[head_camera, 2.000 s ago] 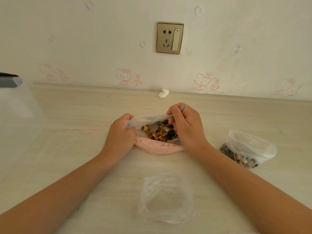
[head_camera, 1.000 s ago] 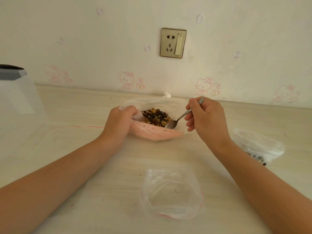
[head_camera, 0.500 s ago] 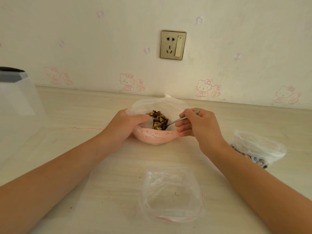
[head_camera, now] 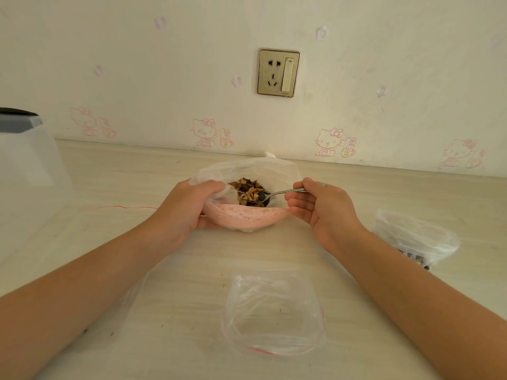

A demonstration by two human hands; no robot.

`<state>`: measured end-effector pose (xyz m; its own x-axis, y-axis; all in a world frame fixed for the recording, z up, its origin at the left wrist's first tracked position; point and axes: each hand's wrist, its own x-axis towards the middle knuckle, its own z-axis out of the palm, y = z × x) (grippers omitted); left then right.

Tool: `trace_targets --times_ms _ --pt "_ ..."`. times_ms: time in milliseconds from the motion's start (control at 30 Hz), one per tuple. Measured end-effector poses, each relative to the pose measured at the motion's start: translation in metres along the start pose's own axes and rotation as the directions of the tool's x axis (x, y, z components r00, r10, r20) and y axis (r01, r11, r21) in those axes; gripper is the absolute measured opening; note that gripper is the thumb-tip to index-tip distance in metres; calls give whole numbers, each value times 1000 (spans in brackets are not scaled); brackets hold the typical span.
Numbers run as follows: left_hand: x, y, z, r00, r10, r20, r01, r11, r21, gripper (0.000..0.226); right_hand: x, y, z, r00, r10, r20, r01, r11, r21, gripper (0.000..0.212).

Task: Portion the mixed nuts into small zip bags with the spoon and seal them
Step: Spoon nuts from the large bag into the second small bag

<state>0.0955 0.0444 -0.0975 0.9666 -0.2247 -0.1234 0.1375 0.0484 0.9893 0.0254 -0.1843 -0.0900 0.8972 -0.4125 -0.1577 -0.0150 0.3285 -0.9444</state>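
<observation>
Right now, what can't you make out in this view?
Head view only:
- How deep the nuts go in the big bag: its pink front wall hides them.
- The spoon handle's end: inside the right hand.
- Whether the filled bag at right is sealed: crumpled cloudy plastic hides the strip.
- The clear container at left: cut off by the frame edge.
- The white scrap behind the big bag: mostly hidden.

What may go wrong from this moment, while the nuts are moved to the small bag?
1. The spoon is full; nuts may drop on the table on the way to the empty zip bag.
2. Nobody holds that bag open: the left hand grips the large nut bag, the right hand the spoon.
</observation>
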Motion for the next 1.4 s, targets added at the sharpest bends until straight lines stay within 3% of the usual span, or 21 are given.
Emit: trace_targets --times_ms 100,167,300,433,533,633,800,1000,1100,1200,1267,1333,1400 --pt "-11 0 -11 998 15 -65 -3 986 169 62 -1 -1 0 1000 -8 -4 8 1000 16 26" --pt "-24 -1 -18 998 41 -48 -25 953 302 67 -2 -2 0 1000 -14 -5 14 1000 17 26" --pt "-63 -6 -24 991 47 127 -100 885 455 69 -5 -4 1 1000 -15 -7 15 1000 16 25" --pt "-107 -13 -13 942 153 298 -302 773 558 84 -7 -5 2 1000 -17 -9 17 1000 19 25" --pt "-114 -12 -8 918 83 387 -328 707 627 73 -9 -6 2 1000 -18 -7 19 999 26 26" --pt "-110 -6 -5 919 -19 393 -259 723 640 53 -11 -8 4 1000 -17 17 17 999 35 26" --pt "-91 -2 -8 962 33 270 -217 692 689 43 -21 -10 10 995 -32 98 27 998 56 29" --pt "-73 3 -16 965 80 249 -235 682 693 43 -33 -9 15 970 -120 212 113 993 44 45" --pt "-71 5 -18 955 102 277 -269 686 676 41 -37 -8 12 916 -299 270 317 948 -25 44" --pt "-71 6 -19 941 114 319 -306 690 656 42 -46 -7 9 749 -527 401 604 792 -89 36" --pt "-72 5 -18 934 118 338 -322 690 648 41 -50 -9 8 661 -605 445 706 701 -96 33" --pt "-72 4 -18 931 126 344 -331 690 643 40 -51 -10 8 634 -629 450 737 667 -107 32" --pt "-71 2 -19 926 134 352 -341 695 633 39 -50 -11 7 655 -621 430 721 683 -112 32"
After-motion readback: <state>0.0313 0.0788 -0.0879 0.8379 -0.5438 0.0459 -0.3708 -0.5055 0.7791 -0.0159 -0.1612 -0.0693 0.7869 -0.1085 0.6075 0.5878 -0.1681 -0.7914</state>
